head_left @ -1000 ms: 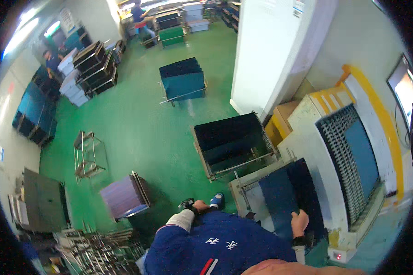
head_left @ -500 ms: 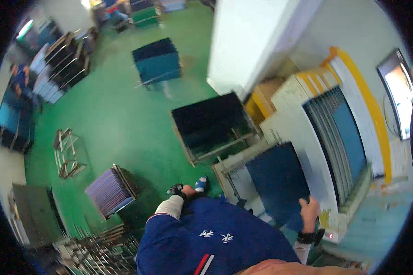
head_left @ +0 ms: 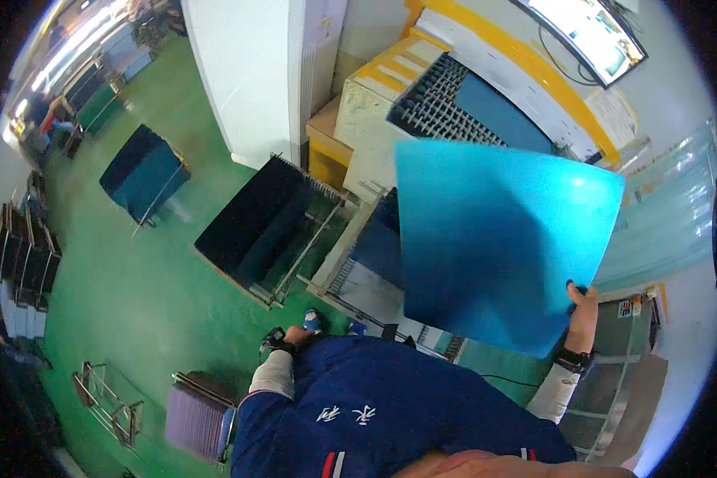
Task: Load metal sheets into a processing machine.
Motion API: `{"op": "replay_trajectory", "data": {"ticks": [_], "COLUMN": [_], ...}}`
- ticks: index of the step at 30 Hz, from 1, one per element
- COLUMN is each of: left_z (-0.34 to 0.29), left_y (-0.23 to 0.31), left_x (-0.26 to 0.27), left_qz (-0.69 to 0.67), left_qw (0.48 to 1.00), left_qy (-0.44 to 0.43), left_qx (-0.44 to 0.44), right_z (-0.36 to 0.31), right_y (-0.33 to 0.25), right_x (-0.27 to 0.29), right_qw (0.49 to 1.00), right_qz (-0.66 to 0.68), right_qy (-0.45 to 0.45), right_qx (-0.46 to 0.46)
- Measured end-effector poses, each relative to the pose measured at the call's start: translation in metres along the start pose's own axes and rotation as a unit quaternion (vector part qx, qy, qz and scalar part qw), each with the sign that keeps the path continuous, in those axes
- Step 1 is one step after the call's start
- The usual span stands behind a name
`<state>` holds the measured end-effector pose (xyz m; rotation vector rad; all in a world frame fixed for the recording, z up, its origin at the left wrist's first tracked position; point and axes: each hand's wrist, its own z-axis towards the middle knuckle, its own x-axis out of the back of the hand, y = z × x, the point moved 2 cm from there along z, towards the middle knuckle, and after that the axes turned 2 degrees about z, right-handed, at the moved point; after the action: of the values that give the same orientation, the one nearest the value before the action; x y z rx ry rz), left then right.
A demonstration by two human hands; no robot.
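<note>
In my right hand [head_left: 583, 307] I hold a large, glossy blue rectangular panel [head_left: 506, 239], gripped at its lower right edge with the thumb on the near face. The panel is raised and tilted, hiding part of the machine and rack behind it. My left hand [head_left: 299, 334] hangs low at my left side, with a dark device strapped to the wrist; its fingers are mostly hidden. Below the panel's left edge stands a slotted rack [head_left: 338, 275] with a dark blue panel [head_left: 378, 251] in it.
A white machine [head_left: 366, 119] with a slatted roller opening [head_left: 454, 99] stands ahead, under a wall screen [head_left: 589, 36]. Left of it are a white pillar [head_left: 247, 72] and a rack of dark panels [head_left: 255, 215]. A purple stack [head_left: 195, 422] and an empty metal frame [head_left: 107, 406] stand on the green floor [head_left: 143, 295].
The view has turned to the right. My right hand, earlier at the dark blue panel beside the machine, has moved to the right and now holds a raised blue panel. My left hand stays low.
</note>
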<state>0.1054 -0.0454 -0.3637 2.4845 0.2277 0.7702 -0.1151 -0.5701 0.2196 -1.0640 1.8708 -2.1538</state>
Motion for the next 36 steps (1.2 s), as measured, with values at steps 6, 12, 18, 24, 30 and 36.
{"op": "replay_trajectory", "data": {"ticks": [6, 12, 18, 24, 30, 36], "left_z": [-0.008, 0.009, 0.002, -0.016, -0.031, -0.024], "left_y": [0.030, -0.035, -0.039, -0.037, -0.022, -0.019], "left_x": [0.019, -0.016, -0.009, -0.011, -0.003, 0.002], "left_qz": [0.004, -0.083, -0.053, -0.030, -0.092, -0.019], "left_qw": [1.000, 0.994, 0.981, 0.978, 0.986, 0.991], "left_qy": [-0.015, 0.020, 0.059, 0.077, 0.097, 0.094], "left_qx": [-0.002, -0.064, -0.177, -0.190, -0.095, -0.095], "right_z": [-0.006, 0.014, 0.042, 0.054, 0.058, 0.072], "right_y": [0.066, 0.109, 0.116, 0.125, 0.123, 0.127], "right_x": [-0.001, -0.056, -0.096, -0.150, -0.191, -0.213], "right_qw": [0.969, 0.908, 0.757, 0.736, 0.704, 0.702], "right_qz": [0.204, 0.410, 0.629, 0.656, 0.637, 0.642], "right_qy": [0.129, 0.048, 0.078, 0.036, -0.113, -0.111], "right_qx": [-0.045, -0.065, -0.158, -0.163, -0.292, -0.289]}}
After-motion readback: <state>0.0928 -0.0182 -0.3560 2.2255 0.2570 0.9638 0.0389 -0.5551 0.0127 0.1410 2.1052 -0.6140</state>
